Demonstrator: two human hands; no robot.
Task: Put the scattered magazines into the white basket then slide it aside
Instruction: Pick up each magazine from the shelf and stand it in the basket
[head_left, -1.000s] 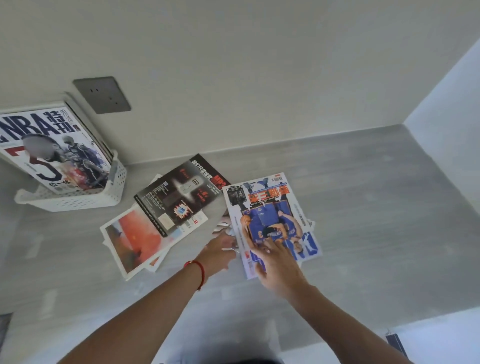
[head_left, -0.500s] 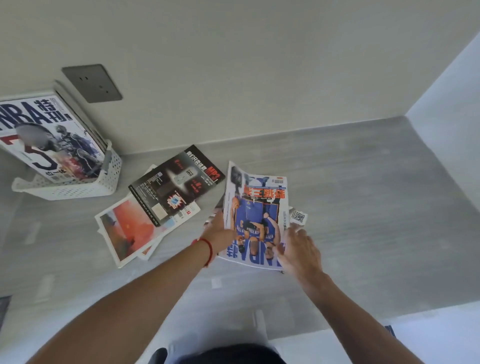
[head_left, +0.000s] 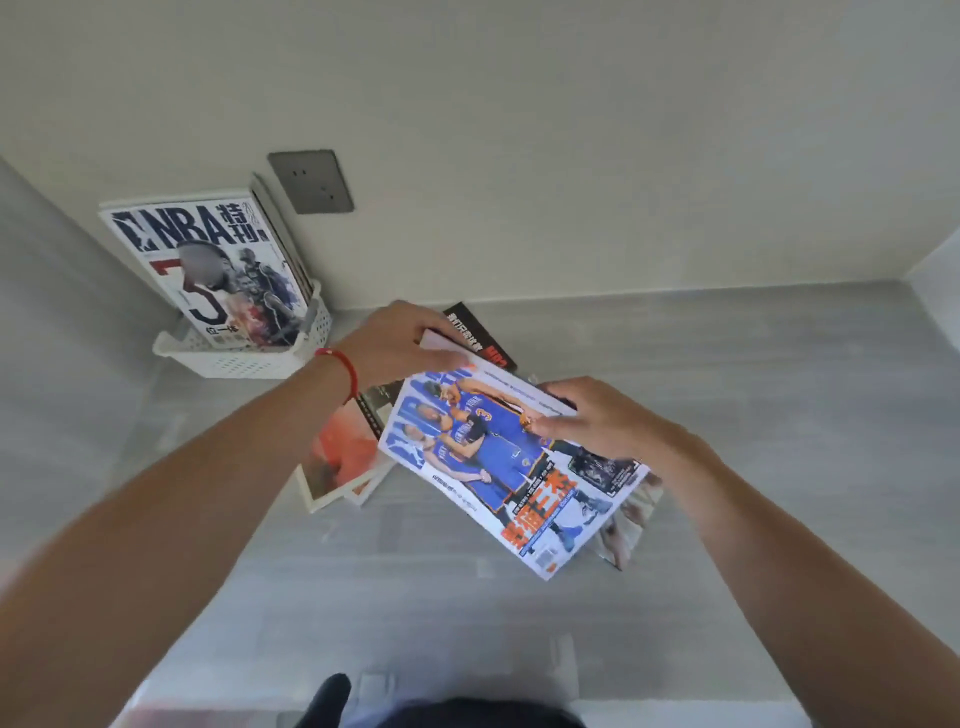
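At the upper left of the frame our white basket (head_left: 223, 358) already holds an NBA magazine (head_left: 218, 270) upright with others behind it, so part of the job is done. Our left hand (head_left: 395, 343) grips the far edge of the blue basketball magazine (head_left: 498, 467), lifted off the grey floor (head_left: 779, 415); our right hand (head_left: 602, 421) pinches its right edge. Beneath lie a black magazine (head_left: 475, 332) and an orange one (head_left: 343, 457), uncollected. A wall socket (head_left: 310, 182) sits above the basket. Sliding the basket remains.
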